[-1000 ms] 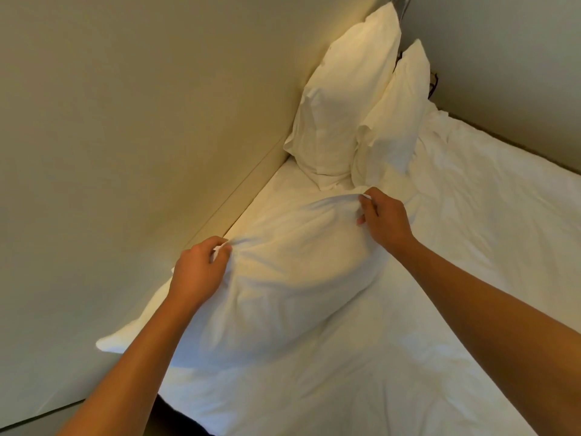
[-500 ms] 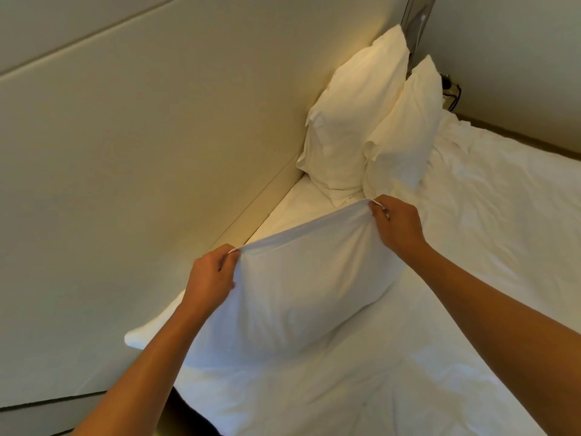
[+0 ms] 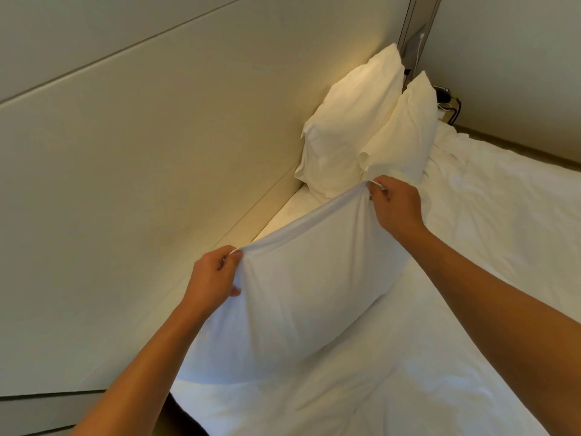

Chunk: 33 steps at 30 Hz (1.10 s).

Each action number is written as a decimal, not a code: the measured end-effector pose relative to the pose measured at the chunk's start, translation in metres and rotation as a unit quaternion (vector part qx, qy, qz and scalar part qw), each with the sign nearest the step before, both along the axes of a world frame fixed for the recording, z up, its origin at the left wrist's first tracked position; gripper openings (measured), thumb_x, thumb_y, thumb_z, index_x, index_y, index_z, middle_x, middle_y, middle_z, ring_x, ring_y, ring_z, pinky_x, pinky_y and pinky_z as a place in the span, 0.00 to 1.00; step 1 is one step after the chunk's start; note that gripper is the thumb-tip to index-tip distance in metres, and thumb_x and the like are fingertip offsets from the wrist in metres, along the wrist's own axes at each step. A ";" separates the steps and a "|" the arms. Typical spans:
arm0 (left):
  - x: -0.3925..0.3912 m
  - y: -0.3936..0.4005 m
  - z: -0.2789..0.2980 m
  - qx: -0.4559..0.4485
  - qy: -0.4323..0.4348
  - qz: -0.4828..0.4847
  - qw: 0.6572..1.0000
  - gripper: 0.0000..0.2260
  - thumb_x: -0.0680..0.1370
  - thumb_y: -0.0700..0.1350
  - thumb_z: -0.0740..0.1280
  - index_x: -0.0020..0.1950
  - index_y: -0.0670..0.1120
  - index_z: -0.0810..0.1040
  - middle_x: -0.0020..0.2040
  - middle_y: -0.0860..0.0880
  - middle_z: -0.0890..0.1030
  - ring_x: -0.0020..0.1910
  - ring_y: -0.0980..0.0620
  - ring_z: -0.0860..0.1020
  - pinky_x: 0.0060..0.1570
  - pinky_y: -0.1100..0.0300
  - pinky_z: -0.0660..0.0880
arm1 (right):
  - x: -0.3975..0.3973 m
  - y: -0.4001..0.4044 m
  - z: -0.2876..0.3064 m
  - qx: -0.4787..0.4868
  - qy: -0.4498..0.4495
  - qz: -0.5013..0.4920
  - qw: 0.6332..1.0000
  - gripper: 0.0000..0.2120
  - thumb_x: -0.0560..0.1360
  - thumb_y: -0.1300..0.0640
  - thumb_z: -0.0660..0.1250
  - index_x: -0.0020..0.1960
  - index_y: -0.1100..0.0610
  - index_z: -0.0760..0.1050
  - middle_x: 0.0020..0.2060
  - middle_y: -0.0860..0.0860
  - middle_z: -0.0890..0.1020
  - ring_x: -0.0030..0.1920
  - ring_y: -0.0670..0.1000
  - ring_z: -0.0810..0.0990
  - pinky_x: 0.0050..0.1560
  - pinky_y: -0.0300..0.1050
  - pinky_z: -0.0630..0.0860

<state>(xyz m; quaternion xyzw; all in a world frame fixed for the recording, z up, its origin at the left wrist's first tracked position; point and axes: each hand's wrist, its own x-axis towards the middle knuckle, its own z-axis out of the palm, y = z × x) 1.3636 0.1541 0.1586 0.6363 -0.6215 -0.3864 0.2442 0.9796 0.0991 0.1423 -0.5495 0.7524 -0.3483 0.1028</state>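
A white pillow [image 3: 308, 287] in a white case is lifted by its top edge above the bed. My left hand [image 3: 213, 278] pinches the pillow's upper left corner. My right hand [image 3: 396, 206] pinches its upper right corner. The top edge is stretched taut between the two hands, and the pillow's lower part hangs down onto the white sheet [image 3: 471, 294]. Part of the pillow's left side is hidden behind my left forearm.
Two more white pillows [image 3: 349, 121] [image 3: 405, 133] stand upright in the far corner against the padded cream headboard [image 3: 141, 168]. A dark cable and plug [image 3: 446, 99] lie by the wall behind them. The rumpled white sheet spreads to the right.
Both hands have raised the pillow's top edge and pulled it straight. The pillow has risen from lying slack to hanging upright, and the view has tilted up a little.
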 end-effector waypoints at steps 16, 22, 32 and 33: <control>0.025 -0.072 -0.023 -0.015 -0.036 0.042 0.998 0.15 0.85 0.48 0.61 0.42 0.44 0.78 0.34 0.47 0.76 0.38 0.41 0.78 0.45 0.38 0.82 | 0.048 -0.101 -0.017 0.056 -0.013 0.005 0.998 0.16 0.85 0.48 0.61 0.57 0.57 0.84 0.52 0.56 0.86 0.53 0.59 0.83 0.54 0.46 0.74; 0.061 -0.111 -0.009 -0.057 -0.059 0.073 0.994 0.18 0.84 0.48 0.63 0.36 0.43 0.71 0.29 0.47 0.71 0.35 0.38 0.81 0.44 0.37 0.80 | 0.087 -0.155 0.011 0.015 0.016 0.034 0.999 0.18 0.85 0.47 0.61 0.55 0.58 0.84 0.51 0.56 0.86 0.51 0.58 0.83 0.55 0.44 0.74; 0.073 -0.128 -0.034 -0.106 -0.133 0.109 0.979 0.16 0.83 0.47 0.65 0.70 0.44 0.76 0.68 0.39 0.78 0.69 0.37 0.74 0.66 0.49 0.71 | 0.174 -0.197 -0.026 0.067 0.039 0.211 0.974 0.22 0.86 0.48 0.60 0.78 0.54 0.70 0.80 0.54 0.66 0.79 0.54 0.64 0.80 0.50 0.59; 0.068 -0.119 -0.046 -0.105 -0.154 0.058 0.981 0.24 0.82 0.49 0.67 0.77 0.44 0.69 0.77 0.39 0.69 0.77 0.38 0.67 0.74 0.46 0.66 | 0.179 -0.181 -0.047 0.087 0.057 0.214 0.971 0.25 0.86 0.47 0.60 0.81 0.52 0.64 0.82 0.53 0.61 0.81 0.54 0.61 0.81 0.51 0.57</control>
